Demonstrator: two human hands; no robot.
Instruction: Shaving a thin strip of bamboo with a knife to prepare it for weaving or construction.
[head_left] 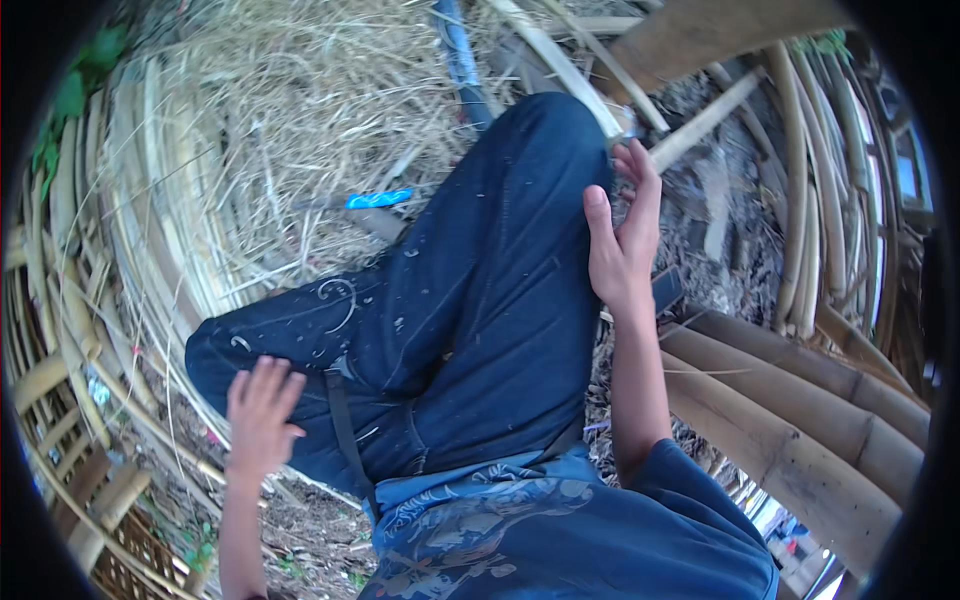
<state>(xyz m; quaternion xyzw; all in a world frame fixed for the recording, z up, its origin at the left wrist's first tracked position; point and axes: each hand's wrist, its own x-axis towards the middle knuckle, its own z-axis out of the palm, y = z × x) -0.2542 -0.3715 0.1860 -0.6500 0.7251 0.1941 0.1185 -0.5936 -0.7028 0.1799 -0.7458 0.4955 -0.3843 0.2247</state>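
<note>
My left hand (262, 415) is over my bent left knee, its fingers stretched out and nothing in it. Beside my raised right knee is my right hand (625, 235), palm turned toward the leg, thumb apart from the fingers. Its fingertips are close to the end of a pale bamboo strip (565, 70); whether they touch it I cannot tell. A blue-handled tool (379, 199), which looks like a knife, lies beyond my legs on a pile of thin shavings (330, 110). A few curled shavings (340, 305) cling to my dark trousers.
Long split bamboo strips (150, 190) lie in a bundle at the left. Thick bamboo poles (790, 450) stretch along the right, with a dark flat object (667, 288) by their end. Another thick pole (710, 40) crosses the far right. A blue pole (458, 55) stands beyond my knee.
</note>
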